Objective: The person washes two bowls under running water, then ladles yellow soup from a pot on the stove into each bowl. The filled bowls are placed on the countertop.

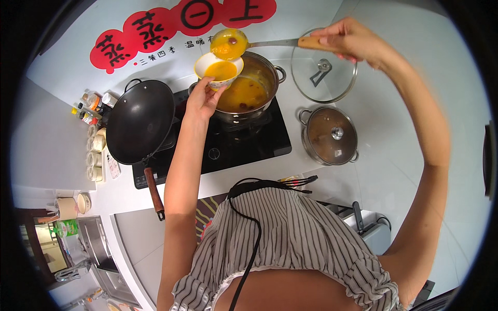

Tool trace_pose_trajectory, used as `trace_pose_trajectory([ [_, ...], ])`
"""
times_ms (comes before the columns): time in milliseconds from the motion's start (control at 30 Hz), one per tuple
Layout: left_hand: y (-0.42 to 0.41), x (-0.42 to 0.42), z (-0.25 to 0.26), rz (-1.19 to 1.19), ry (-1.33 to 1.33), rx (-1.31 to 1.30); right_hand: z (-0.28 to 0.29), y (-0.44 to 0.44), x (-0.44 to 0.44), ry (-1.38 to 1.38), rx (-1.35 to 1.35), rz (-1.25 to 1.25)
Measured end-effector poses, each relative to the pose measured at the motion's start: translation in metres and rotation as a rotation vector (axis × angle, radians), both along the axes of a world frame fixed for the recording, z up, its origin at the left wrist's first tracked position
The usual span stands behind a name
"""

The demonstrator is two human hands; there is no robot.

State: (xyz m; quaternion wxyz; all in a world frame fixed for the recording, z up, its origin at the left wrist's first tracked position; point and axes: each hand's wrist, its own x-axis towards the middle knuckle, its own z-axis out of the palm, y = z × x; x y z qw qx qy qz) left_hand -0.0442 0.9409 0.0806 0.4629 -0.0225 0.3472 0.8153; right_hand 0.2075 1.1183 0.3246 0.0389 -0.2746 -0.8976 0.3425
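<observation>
My left hand [206, 97] grips a white bowl [202, 66] with a yellow rim and a patterned outside. Orange-yellow soup [221, 71] lies in the bowl. My right hand [348, 41] holds the wooden handle of a metal ladle [272, 43]. Its round head, filled with the same soup and a dark red piece like a date, is just above the bowl's far rim. Below and behind the bowl stands a two-handled steel pot [277, 83] of that soup, with several dark red pieces in it. The bowl hides part of the pot's left side.
A black wok [142, 120] sits left on the black cooktop [241, 151], its wooden handle [154, 194] jutting over the counter's front edge. At right are a glass lid [305, 77] and a lidded steel pot [328, 134]. Seasoning bottles [87, 112] and a sink [99, 245] are at left.
</observation>
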Motion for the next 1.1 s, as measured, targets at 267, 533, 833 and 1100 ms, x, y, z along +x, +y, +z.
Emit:
trace_pose_trajectory([
  [267,0.015,0.000,0.004,-0.032,-0.026,0.004,-0.082,-0.031,0.038,0.274,1.031,0.329],
  [533,0.010,-0.003,0.005,-0.010,-0.037,-0.015,-0.074,-0.033,0.047,0.328,1.123,0.248],
  [833,-0.003,-0.004,0.005,0.028,-0.028,-0.050,-0.068,-0.017,0.047,0.235,-0.552,-0.161],
  [1100,-0.023,-0.022,-0.005,0.071,-0.016,0.026,-0.093,0.012,0.030,0.195,-0.358,-0.146],
])
